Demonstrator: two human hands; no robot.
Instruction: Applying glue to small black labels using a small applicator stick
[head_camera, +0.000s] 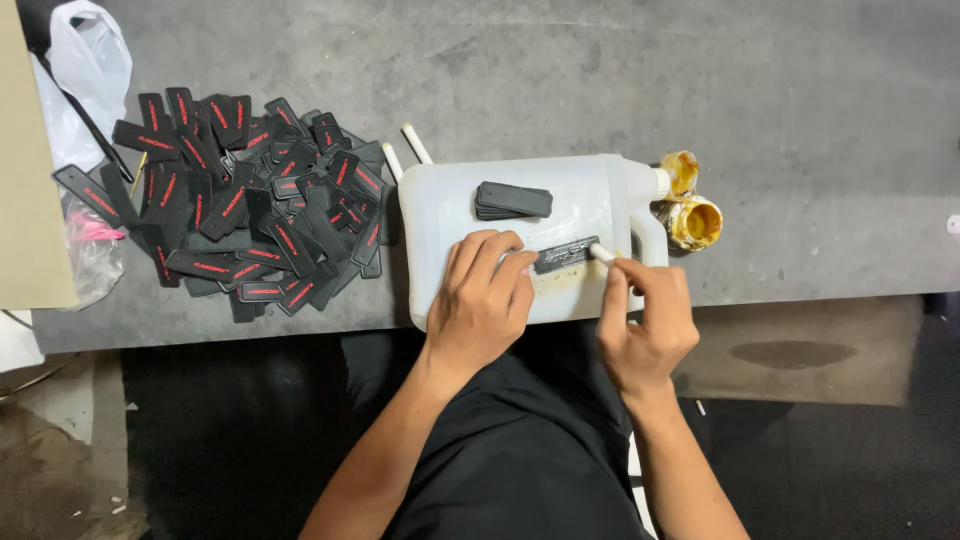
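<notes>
The white plastic jug (520, 235) lies flat on its side on the grey bench and serves as the work surface; all positions below are referred to it.

A single dark rubber tag (566, 254) rests on the jug's upward face, toward the near edge and the handle end. Its long axis runs roughly along the jug's length, rising slightly toward the spout.

The left hand (480, 300) sits at the tag's left end, fingers curled and pressed down on it, pinning it to the jug.

The right hand (645, 315) is at the tag's right end, fingers closed in a pinch on a thin white stick (603, 253) whose tip touches that end of the tag. The right hand is thus in line with the tag's long axis.

A small stack of tags (513, 200) lies on the jug farther from the person. A pile of tags (240, 200) is left of the jug; two glue-crusted cups (690, 205) stand by its spout.
</notes>
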